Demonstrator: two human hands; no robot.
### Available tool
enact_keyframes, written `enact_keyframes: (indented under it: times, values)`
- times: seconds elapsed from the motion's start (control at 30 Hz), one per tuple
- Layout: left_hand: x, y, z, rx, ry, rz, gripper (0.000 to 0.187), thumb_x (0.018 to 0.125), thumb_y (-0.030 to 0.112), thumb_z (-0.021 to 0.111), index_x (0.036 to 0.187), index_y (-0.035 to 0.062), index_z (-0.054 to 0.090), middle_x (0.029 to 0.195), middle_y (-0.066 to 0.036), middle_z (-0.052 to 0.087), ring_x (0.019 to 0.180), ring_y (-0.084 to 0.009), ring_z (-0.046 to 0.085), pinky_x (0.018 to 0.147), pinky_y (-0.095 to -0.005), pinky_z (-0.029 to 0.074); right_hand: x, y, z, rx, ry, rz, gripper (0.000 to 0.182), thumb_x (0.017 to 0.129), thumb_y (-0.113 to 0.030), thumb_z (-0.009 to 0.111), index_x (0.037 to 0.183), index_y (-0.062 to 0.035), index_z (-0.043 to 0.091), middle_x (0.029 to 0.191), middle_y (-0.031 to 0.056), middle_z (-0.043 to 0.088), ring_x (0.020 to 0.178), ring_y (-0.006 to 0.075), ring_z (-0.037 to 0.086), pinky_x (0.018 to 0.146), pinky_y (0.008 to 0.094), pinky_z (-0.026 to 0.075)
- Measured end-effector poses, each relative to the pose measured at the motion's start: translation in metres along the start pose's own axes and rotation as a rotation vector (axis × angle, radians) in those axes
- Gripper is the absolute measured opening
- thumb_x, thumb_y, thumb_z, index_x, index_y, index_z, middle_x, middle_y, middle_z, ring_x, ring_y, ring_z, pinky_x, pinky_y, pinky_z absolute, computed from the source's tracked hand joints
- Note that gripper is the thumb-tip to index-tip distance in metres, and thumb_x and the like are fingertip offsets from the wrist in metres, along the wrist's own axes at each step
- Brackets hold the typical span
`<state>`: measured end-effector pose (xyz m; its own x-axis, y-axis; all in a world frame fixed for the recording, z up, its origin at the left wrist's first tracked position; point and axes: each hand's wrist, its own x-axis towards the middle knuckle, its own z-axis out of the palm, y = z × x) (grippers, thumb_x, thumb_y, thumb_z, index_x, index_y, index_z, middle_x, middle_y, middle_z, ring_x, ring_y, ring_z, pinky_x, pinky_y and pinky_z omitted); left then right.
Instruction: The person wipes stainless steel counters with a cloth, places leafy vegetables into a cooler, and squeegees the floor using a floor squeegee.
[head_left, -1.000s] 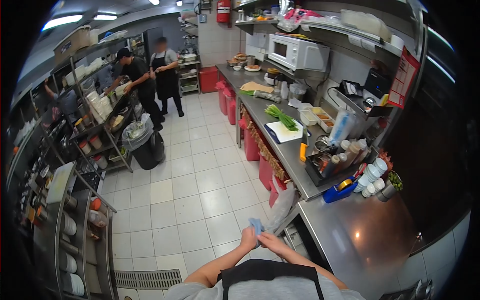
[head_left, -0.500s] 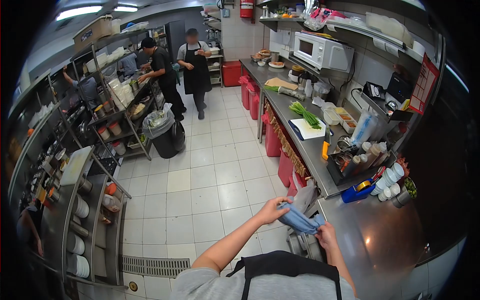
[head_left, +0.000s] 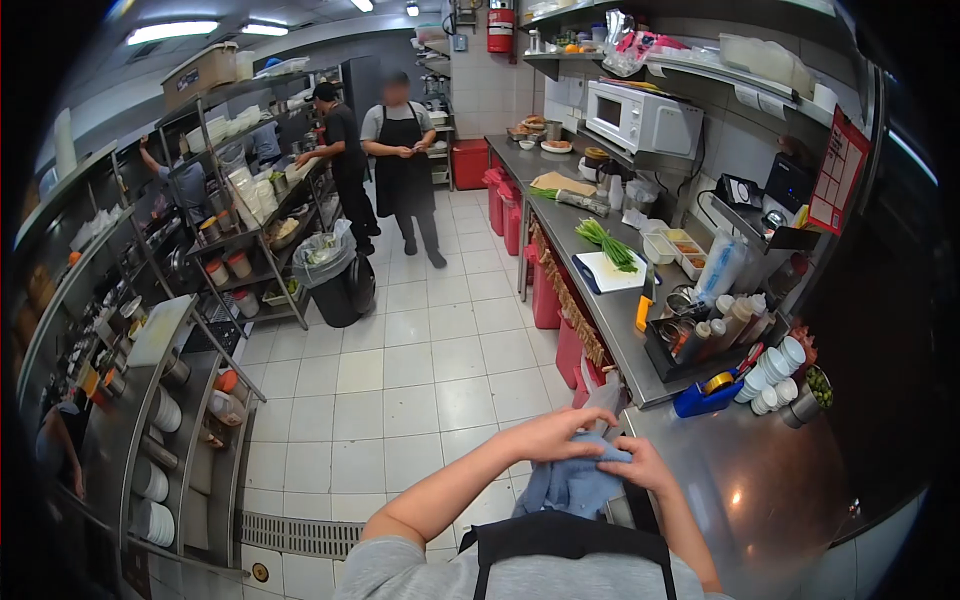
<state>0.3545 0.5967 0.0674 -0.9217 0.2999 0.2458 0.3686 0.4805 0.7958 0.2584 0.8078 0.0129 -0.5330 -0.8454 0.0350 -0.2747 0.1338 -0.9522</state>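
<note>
A crumpled blue cloth (head_left: 565, 490) hangs in front of my apron, beside the corner of the steel counter. My left hand (head_left: 562, 436) curves over the top of the cloth, fingers bent, with a fold under them. From the other side my right hand (head_left: 640, 464) grips the upper edge, its thumb and fingers pinched on the fabric. Both hands are close together, and the cloth's lower part falls loosely below them. Behind the fingers is a translucent plastic bag (head_left: 605, 393).
Along the steel counter (head_left: 655, 368) are a cutting board (head_left: 600, 278) with green onions (head_left: 612, 246), an orange-handled knife (head_left: 644, 306), a bottle rack (head_left: 690, 350) and a blue tape dispenser (head_left: 705, 397). A black bin (head_left: 335, 300) stands left. A person in an apron (head_left: 402, 150) is in the aisle.
The cloth, earlier stretched sideways between my hands, now hangs down in a bunch. My hands have come closer together. The aproned person has walked nearer, and the view has shifted slightly.
</note>
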Motion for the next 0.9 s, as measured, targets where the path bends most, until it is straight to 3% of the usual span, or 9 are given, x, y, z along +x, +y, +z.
enact_keyframes:
  times: [0.13, 0.33, 0.4, 0.47, 0.6, 0.7, 0.73, 0.83, 0.9]
  values:
    - [-0.023, -0.021, -0.006, 0.117, -0.158, -0.114, 0.049, 0.075, 0.035, 0.07, 0.113, 0.0096, 0.053, 0.079, -0.012, 0.058, 0.075, -0.0246, 0.058, 0.069, -0.0357, 0.045, -0.016, -0.02, -0.02, 0.008, 0.088, 0.002, 0.015, 0.078, -0.013, 0.066, 0.074, 0.0003, 0.063, 0.064, -0.0022, 0.054, 0.062, 0.0053, 0.047, 0.057, 0.022, 0.038]
    - [-0.048, -0.038, -0.013, -0.013, -0.088, -0.238, 0.027, 0.083, 0.027, 0.063, 0.094, 0.0022, 0.064, 0.076, -0.01, 0.064, 0.069, -0.016, 0.06, 0.063, -0.0303, 0.049, -0.02, -0.027, -0.042, 0.026, 0.313, -0.302, 0.011, 0.076, -0.01, 0.066, 0.075, 0.001, 0.062, 0.074, 0.0022, 0.053, 0.071, 0.0105, 0.048, 0.066, 0.0239, 0.038]
    - [-0.054, -0.051, -0.014, -0.077, 0.032, -0.134, 0.026, 0.085, 0.023, 0.06, 0.097, 0.0004, 0.063, 0.078, -0.009, 0.065, 0.071, -0.0148, 0.061, 0.065, -0.0308, 0.05, -0.022, -0.029, -0.044, 0.125, 0.372, -0.277, 0.008, 0.074, -0.007, 0.066, 0.075, -0.0003, 0.062, 0.078, 0.0025, 0.055, 0.075, 0.0113, 0.051, 0.072, 0.0253, 0.04]
    - [-0.053, -0.052, -0.014, -0.252, 0.035, -0.311, 0.029, 0.091, 0.024, 0.05, 0.103, -0.0001, 0.06, 0.081, -0.006, 0.062, 0.07, -0.0122, 0.06, 0.064, -0.0274, 0.053, -0.023, -0.016, -0.052, 0.18, 0.402, -0.234, 0.004, 0.075, -0.006, 0.066, 0.075, -0.0022, 0.063, 0.078, 0.0017, 0.056, 0.074, 0.0104, 0.052, 0.072, 0.0247, 0.042]
    - [-0.035, -0.057, 0.01, -0.466, 0.143, -0.466, 0.034, 0.095, 0.026, 0.043, 0.113, -0.0012, 0.055, 0.089, -0.008, 0.061, 0.072, -0.0125, 0.062, 0.064, -0.0244, 0.054, -0.01, 0.021, -0.037, 0.303, 0.593, 0.053, 0.014, 0.078, -0.012, 0.066, 0.089, -0.007, 0.058, 0.079, -0.001, 0.055, 0.064, 0.0069, 0.052, 0.056, 0.0214, 0.044]
    - [-0.014, -0.045, 0.047, -0.752, 0.167, -0.507, 0.032, 0.095, 0.018, 0.039, 0.117, -0.0031, 0.05, 0.093, -0.01, 0.06, 0.075, -0.0144, 0.062, 0.068, -0.0269, 0.054, -0.006, 0.007, 0.008, 0.262, 0.363, 0.12, 0.037, 0.08, -0.015, 0.065, 0.11, -0.0072, 0.045, 0.079, -0.0003, 0.054, 0.065, 0.0069, 0.052, 0.049, 0.0233, 0.046]
    - [-0.01, -0.037, 0.057, -0.702, 0.092, -0.407, 0.032, 0.094, 0.014, 0.037, 0.119, -0.0032, 0.049, 0.094, -0.011, 0.06, 0.08, -0.0161, 0.062, 0.073, -0.0284, 0.052, -0.008, 0.01, 0.018, 0.216, 0.234, 0.156, 0.051, 0.081, -0.015, 0.064, 0.124, -0.0065, 0.037, 0.088, 0.0034, 0.057, 0.068, 0.0092, 0.056, 0.05, 0.0243, 0.047]
    - [0.001, -0.041, 0.08, -0.202, -0.045, -0.111, 0.04, 0.086, 0.001, 0.035, 0.125, -0.001, 0.043, 0.113, -0.013, 0.054, 0.095, -0.0211, 0.06, 0.084, -0.0313, 0.048, 0.003, 0.025, 0.03, 0.082, 0.197, -0.13, 0.054, 0.082, -0.007, 0.061, 0.13, -0.0043, 0.037, 0.1, 0.009, 0.058, 0.078, 0.0141, 0.06, 0.055, 0.0265, 0.052]
    - [0.002, -0.035, 0.075, -0.33, -0.107, -0.108, 0.044, 0.084, 0.0, 0.036, 0.128, 0.0013, 0.041, 0.122, -0.012, 0.05, 0.098, -0.0206, 0.06, 0.083, -0.0314, 0.048, -0.009, 0.008, 0.02, 0.391, 0.041, 0.13, 0.052, 0.081, -0.002, 0.059, 0.13, -0.0027, 0.041, 0.105, 0.0112, 0.058, 0.082, 0.0164, 0.061, 0.058, 0.0275, 0.055]
